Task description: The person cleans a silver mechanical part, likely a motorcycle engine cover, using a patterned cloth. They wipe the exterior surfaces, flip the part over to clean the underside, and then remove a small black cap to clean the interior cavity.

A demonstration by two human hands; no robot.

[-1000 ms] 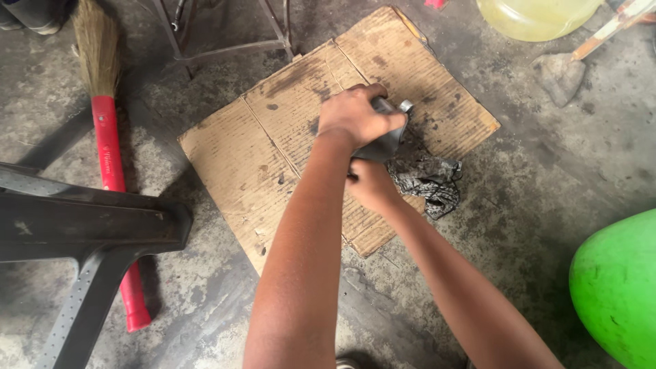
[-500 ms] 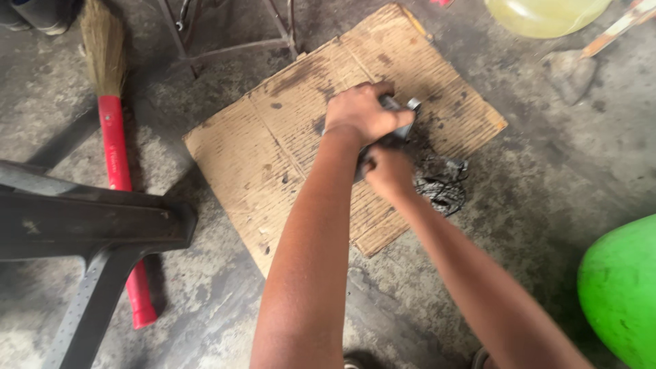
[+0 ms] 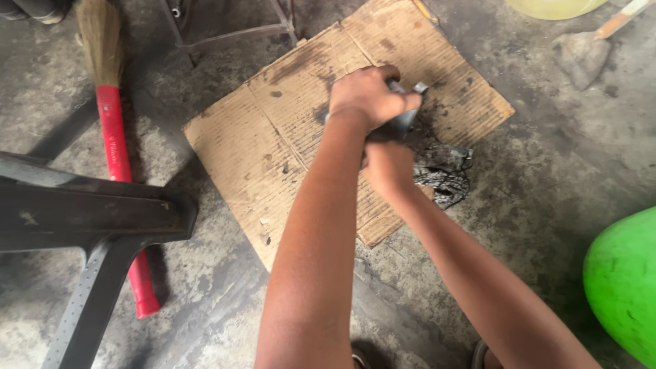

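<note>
- The left hand (image 3: 369, 96) is clenched from above around a small grey metal part (image 3: 404, 117); its fingers wrap over the top, so only the right end of the part and a corner near the knuckles show.
- The right hand (image 3: 388, 167) sits directly under the left forearm, just below the metal part. Its fingers are hidden by the left hand, so I cannot tell whether they grip the part or only press against it.
- The metal part is held low over the right half of a cardboard sheet (image 3: 273, 137), close to the dark stains there.
- A crumpled, blackened rag (image 3: 444, 174) lies just to the right of the right hand, at the lower right edge of the cardboard, partly on the sheet and partly on the floor.
- The cardboard sheet is flattened, brown, creased and smudged with dark marks, and lies at an angle on a grey concrete floor (image 3: 547, 178).
- To the left of the cardboard, a broom (image 3: 116, 150) with a red handle and straw bristles lies on the floor, bristles toward the top of the view.
- A dark metal frame (image 3: 89, 219) crosses over the broom handle at the left edge.
- A trowel (image 3: 584, 51) with a wooden handle rests on the floor at the upper right, well apart from the hands.
- A bright green rounded object (image 3: 625, 287) fills the lower right corner.
- A pale yellow container (image 3: 553, 7) is cut off by the top edge.
</note>
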